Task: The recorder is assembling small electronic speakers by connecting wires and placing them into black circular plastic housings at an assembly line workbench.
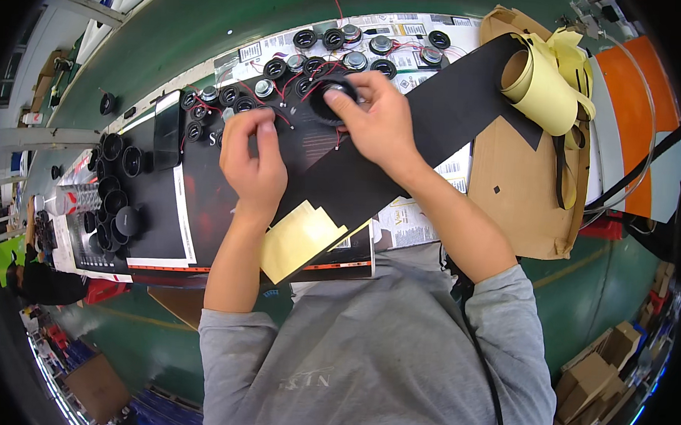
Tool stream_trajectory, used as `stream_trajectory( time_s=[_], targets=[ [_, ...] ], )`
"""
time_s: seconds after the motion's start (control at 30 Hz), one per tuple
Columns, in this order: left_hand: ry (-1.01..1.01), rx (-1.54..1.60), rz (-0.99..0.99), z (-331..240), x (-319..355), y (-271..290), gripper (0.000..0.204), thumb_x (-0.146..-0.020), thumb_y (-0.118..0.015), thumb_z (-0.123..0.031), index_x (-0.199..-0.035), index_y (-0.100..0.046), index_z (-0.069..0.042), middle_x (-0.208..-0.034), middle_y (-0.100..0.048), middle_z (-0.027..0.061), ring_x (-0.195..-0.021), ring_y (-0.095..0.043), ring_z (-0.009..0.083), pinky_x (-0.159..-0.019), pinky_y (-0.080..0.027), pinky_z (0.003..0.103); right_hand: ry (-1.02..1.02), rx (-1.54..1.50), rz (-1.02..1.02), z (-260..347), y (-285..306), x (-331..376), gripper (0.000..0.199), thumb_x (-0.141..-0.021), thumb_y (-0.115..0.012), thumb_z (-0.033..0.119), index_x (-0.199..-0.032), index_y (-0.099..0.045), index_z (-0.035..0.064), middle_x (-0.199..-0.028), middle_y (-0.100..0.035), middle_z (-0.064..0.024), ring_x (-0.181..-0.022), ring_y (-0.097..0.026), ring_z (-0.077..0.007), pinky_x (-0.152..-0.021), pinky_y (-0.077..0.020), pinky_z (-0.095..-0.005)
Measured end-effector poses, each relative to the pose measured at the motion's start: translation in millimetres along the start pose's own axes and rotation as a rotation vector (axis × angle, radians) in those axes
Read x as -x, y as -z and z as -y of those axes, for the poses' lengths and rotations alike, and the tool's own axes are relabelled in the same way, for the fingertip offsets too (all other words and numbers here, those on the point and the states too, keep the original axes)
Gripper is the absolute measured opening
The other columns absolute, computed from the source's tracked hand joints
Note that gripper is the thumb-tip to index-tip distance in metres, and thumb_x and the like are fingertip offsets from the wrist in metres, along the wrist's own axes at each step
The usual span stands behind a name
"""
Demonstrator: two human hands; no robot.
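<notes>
My right hand grips a black round speaker housing by its rim, thumb over the top. A short red wire with a small white plug hangs just below it. To its left, my left hand is raised with the fingers curled and the thumb near the fingertips; whether anything sits between them is hidden. Beneath both hands runs a long black sheet strip, with yellow backing paper at its near end. Beyond my hands lie several small speakers with silver backs, black rings and red wires.
Several black round cups are grouped on the table's left. At the right, a roll of yellow paper rests on a cardboard sheet. A dark flat panel lies behind the cups. Another person is at far left.
</notes>
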State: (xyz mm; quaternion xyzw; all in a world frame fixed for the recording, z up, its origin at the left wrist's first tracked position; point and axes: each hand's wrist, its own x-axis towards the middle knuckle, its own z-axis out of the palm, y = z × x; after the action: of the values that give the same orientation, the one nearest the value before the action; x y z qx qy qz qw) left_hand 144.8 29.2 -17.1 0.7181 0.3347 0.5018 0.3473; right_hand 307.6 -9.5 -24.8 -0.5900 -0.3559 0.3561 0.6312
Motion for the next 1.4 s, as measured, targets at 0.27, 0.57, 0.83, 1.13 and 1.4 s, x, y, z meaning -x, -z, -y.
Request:
stream_trajectory(
  time_s=[0.27, 0.57, 0.83, 1.13, 1.4],
  targets=[
    [-0.375, -0.477, 0.153, 6.5, -2.1, -3.4, 0.033, -0.075, -0.075, -0.002, -0.106, -0.065, 0.000, -0.094, -0.066, 0.0120, -0.076, -0.063, 0.0259, -0.067, -0.052, 0.034, 0.022, 0.117, 0.132, -7.7, -7.2, 11.7, 0.037, -0.080, -0.074, 0.019, -0.104, -0.057, -0.0041, -0.090, -0.069, -0.0170, -0.073, -0.068, -0.0174, -0.064, -0.0539, -0.0304],
    [-0.208, -0.235, 0.154, 18.7, -1.2, 1.0, 0.026, -0.073, -0.077, -0.002, -0.097, -0.068, 0.002, -0.088, -0.067, 0.0112, -0.066, -0.065, 0.0153, -0.057, -0.055, 0.025, -0.109, -0.195, 0.358, -9.2, -5.5, 14.0, 0.043, -0.092, -0.067, 0.023, -0.124, -0.056, -0.0032, -0.103, -0.068, -0.0141, -0.077, -0.068, -0.0137, -0.067, -0.0576, -0.0258],
    [-0.171, -0.141, 0.112, 19.7, 0.5, -0.9, 0.020, -0.074, -0.077, -0.001, -0.091, -0.068, 0.002, -0.080, -0.065, 0.0089, -0.064, -0.064, 0.0138, -0.056, -0.054, 0.024, -0.073, -0.211, 0.336, -5.1, -9.6, 26.1, 0.043, -0.094, -0.064, 0.017, -0.129, -0.054, -0.0042, -0.107, -0.067, -0.0142, -0.083, -0.068, -0.0139, -0.074, -0.0579, -0.0275],
    [0.042, -0.022, -0.106, 12.1, -5.6, -0.6, 0.057, -0.067, -0.086, -0.011, -0.115, -0.058, -0.001, -0.109, -0.058, 0.0084, -0.097, -0.060, 0.0187, -0.088, -0.048, 0.030, -0.034, -0.475, 0.442, 9.5, -8.9, 23.6, 0.044, -0.100, -0.054, 0.019, -0.138, -0.043, -0.0012, -0.121, -0.059, -0.0128, -0.101, -0.064, -0.0169, -0.085, -0.0574, -0.0310],
    [0.482, 0.979, 0.043, -2.9, -8.6, 10.3, 0.039, -0.090, -0.067, -0.007, -0.126, -0.051, -0.002, -0.109, -0.065, 0.0145, -0.092, -0.067, 0.0217, -0.071, -0.059, 0.031, 0.564, 0.497, 0.149, 31.8, 0.3, 27.2, 0.013, -0.090, -0.064, 0.016, -0.098, -0.067, 0.0052, -0.083, -0.064, -0.0068, -0.069, -0.065, -0.0197, -0.060, -0.0514, -0.0315]
  ],
)
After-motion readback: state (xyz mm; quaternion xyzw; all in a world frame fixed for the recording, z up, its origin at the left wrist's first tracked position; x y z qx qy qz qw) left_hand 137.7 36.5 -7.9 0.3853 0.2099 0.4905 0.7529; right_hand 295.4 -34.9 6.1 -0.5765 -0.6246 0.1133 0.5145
